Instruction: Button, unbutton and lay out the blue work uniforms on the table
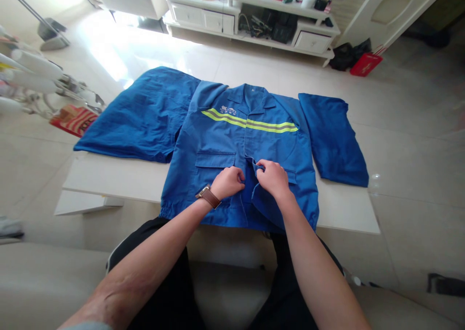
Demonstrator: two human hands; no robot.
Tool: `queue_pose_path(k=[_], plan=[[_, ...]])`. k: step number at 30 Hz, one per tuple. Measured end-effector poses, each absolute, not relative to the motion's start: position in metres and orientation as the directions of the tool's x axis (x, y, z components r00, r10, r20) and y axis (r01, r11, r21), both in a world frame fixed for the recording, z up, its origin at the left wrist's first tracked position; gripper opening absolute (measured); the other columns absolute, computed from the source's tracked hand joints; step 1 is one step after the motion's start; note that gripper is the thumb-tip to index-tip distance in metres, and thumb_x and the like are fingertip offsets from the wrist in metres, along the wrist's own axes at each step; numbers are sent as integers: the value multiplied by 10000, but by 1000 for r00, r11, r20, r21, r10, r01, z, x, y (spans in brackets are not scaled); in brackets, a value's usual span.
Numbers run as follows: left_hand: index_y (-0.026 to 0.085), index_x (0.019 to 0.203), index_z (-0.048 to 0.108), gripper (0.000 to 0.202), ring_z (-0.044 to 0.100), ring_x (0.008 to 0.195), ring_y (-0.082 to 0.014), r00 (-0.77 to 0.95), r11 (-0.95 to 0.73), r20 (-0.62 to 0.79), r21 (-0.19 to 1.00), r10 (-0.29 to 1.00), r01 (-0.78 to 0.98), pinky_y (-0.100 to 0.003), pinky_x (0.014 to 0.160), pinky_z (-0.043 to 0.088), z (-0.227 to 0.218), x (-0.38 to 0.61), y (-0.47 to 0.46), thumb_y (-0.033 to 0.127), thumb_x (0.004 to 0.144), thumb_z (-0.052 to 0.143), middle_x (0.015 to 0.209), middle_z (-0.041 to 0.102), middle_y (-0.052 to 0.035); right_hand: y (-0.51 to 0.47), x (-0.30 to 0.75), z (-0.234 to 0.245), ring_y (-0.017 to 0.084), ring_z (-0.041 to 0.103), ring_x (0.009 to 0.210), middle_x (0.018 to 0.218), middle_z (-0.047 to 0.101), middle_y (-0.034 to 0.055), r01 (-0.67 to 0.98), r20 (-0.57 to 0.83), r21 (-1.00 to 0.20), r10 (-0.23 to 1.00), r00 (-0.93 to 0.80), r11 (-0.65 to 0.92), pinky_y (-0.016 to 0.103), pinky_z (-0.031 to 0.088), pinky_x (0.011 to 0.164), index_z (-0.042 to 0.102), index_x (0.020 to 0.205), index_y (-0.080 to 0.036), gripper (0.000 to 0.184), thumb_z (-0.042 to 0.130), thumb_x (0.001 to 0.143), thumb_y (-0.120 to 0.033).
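A blue work jacket (218, 138) with a yellow-green reflective stripe across the chest lies front up, collar away from me. Its lower front is parted, and the two edges stand a little apart. With closed fingers my left hand (228, 182) is on the left front edge, below a flapped pocket. My right hand (272, 176) pinches the opposite front edge and lifts it slightly. Folded blue cloth (145, 112) lies to the left of the jacket, and another folded blue piece (334, 138) lies to the right.
The jacket rests on a low white table (116, 175), over my knees' side. Beyond the floor stands a white cabinet (203, 17) with items on top. A red bag (365, 63) sits at its right end. Thread cones (36, 63) and a red-striped bag (74, 119) are at left.
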State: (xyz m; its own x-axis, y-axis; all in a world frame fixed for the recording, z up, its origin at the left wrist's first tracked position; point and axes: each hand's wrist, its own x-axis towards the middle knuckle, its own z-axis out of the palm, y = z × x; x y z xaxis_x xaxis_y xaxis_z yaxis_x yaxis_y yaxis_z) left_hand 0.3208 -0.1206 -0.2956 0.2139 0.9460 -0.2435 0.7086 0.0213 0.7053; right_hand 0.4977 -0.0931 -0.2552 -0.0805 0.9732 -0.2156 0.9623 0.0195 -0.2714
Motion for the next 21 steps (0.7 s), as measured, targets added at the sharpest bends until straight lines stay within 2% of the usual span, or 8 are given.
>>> queue_pose_path(k=[3, 7, 11, 16, 21], plan=[[210, 852, 730, 166, 684, 818, -201, 213, 17, -335, 569, 918, 822, -274, 708, 504, -297, 318, -122, 163, 694, 720, 884, 747, -40, -92, 499, -251, 290, 700, 1017, 1080, 780, 101, 966, -258, -259, 964, -66, -3, 318, 459, 788, 795, 1014, -281, 336, 497, 862, -254], [218, 819, 713, 146, 691, 826, -200, 259, -4, -370, 567, 892, 824, -261, 685, 492, -304, 322, -123, 161, 685, 724, 878, 745, -36, -92, 499, -252, 257, 697, 931, 954, 783, 120, 963, -343, -268, 931, -123, 28, 286, 427, 732, 781, 788, -228, 287, 496, 827, -230], [222, 747, 695, 106, 696, 764, -196, 301, -18, -388, 588, 871, 809, -258, 663, 492, -310, 326, -125, 163, 669, 739, 789, 735, -25, -94, 498, -256, 211, 671, 819, 857, 770, 94, 933, -449, -342, 854, -263, 108, 257, 401, 673, 774, 751, -203, 239, 538, 783, -223], [222, 643, 677, 116, 706, 686, -207, 355, -31, -425, 604, 832, 796, -264, 652, 510, -313, 328, -129, 137, 640, 756, 647, 707, -16, -97, 501, -264, 168, 616, 696, 742, 722, 51, 875, -567, -454, 702, -431, 170, 238, 371, 590, 758, 738, -173, 207, 552, 759, -185], [213, 514, 626, 208, 686, 584, -193, 404, -7, -483, 634, 777, 773, -251, 627, 521, -308, 337, -137, 82, 599, 763, 491, 627, 12, -99, 501, -267, 146, 577, 608, 657, 673, 22, 875, -713, -446, 516, -475, 189, 232, 354, 544, 734, 707, -158, 161, 577, 737, -136]])
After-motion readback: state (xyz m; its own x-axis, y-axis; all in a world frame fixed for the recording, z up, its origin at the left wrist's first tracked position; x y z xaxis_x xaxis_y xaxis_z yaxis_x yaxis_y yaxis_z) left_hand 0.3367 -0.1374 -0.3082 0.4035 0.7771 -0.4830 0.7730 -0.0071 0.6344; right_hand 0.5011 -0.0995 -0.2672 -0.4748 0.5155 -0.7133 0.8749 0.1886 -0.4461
